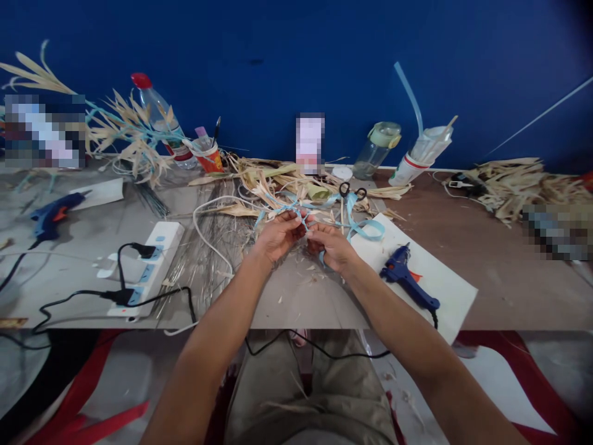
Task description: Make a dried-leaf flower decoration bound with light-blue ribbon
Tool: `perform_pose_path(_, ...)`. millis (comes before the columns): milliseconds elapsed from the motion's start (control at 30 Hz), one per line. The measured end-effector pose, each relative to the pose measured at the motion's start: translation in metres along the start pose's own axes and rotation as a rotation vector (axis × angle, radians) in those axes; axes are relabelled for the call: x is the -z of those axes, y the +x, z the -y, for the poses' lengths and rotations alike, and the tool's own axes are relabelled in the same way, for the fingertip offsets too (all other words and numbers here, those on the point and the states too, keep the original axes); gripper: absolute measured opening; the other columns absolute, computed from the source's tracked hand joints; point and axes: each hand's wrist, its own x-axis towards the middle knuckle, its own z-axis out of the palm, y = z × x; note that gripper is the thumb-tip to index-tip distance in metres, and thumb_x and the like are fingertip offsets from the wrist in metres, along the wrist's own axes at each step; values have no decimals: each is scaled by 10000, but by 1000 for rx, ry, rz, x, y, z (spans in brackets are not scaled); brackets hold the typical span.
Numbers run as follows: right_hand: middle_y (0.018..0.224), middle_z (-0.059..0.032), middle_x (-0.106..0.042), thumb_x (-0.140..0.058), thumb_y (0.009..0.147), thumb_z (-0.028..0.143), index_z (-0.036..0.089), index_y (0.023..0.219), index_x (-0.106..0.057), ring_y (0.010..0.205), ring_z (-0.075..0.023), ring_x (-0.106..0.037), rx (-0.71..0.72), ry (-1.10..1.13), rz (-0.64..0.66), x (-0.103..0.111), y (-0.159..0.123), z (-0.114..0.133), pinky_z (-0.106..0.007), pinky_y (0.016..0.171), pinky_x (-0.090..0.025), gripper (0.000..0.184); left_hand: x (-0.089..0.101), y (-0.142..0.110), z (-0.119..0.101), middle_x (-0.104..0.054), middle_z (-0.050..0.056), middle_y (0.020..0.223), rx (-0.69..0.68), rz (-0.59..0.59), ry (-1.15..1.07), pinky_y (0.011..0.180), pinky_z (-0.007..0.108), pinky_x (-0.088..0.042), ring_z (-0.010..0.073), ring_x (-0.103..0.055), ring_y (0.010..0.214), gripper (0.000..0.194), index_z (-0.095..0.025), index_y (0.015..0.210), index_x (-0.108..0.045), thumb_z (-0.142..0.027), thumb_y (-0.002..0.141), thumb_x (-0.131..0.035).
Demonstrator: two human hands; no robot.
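Note:
My left hand (281,236) is closed, thumb and fingers pinching a thin blue-wrapped stem (303,217) with pale dried-husk pieces on it. Close beside it, my right hand (332,246) pinches blue tape at the same stem, the fingertips almost meeting the left ones. A length of blue tape (373,232) loops on the table just right of my right hand. Behind the hands lie dried corn husks (282,176) and black-handled scissors (352,191), partly covered. The fingers hide the exact spot where tape and stem meet.
To the right, a blue glue gun (407,278) rests on white paper (445,303). At left are a power strip (151,266), thin wires (199,247) and another glue gun (53,215). Cups, a red-capped bottle (160,117) and a clear bottle (376,151) stand along the blue wall.

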Motion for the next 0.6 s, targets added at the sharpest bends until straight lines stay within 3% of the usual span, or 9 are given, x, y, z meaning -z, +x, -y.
perform_pose_path(200,398,97,-345,-756,581,286,182,594,-523,380,-39,-254,-14,3,19,1,0,-1,-218,416,-192,255,1,1,1,-700,32,771,-18,23,-4,673,241,-469,114,-629,686,153,-137,779,-638,-79,649,-692)
perform_pose_path(600,463,82,-446,-807,498,356,176,597,-546,417,-47,-331,43,-144,-127,2,3,-3,-225,435,-245,333,11,7,2,-682,29,793,-69,-9,86,658,280,-501,125,-629,669,173,-136,777,-597,-104,652,-712)
